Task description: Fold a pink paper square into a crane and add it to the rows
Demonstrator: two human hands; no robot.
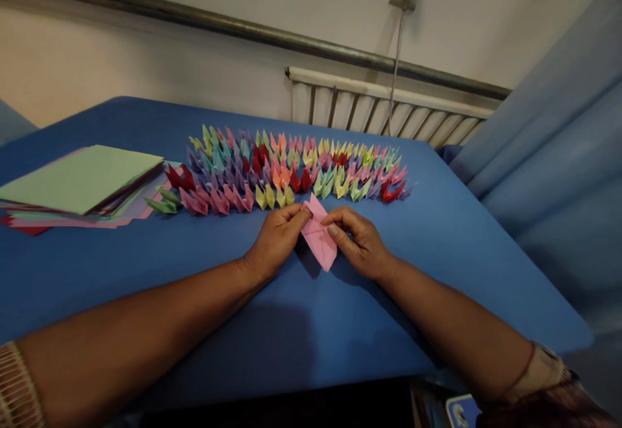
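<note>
Between my two hands is a folded piece of pink paper (321, 240), long and diamond-like, with creases across it and a pointed tip at its top and bottom. My left hand (276, 237) pinches its upper left edge between thumb and fingers. On the other side, my right hand (359, 240) grips the right edge, thumb and forefinger closed on it. The paper is held just above the blue table (272, 331). Just beyond my hands stand rows of small folded paper cranes (238, 172) in many colours.
A stack of coloured paper sheets (82, 179), light green on top, lies at the left. Behind the table are a radiator (383, 104) and a metal rail (233, 26) on the wall. A blue curtain (558, 143) hangs at the right, beside the table's edge.
</note>
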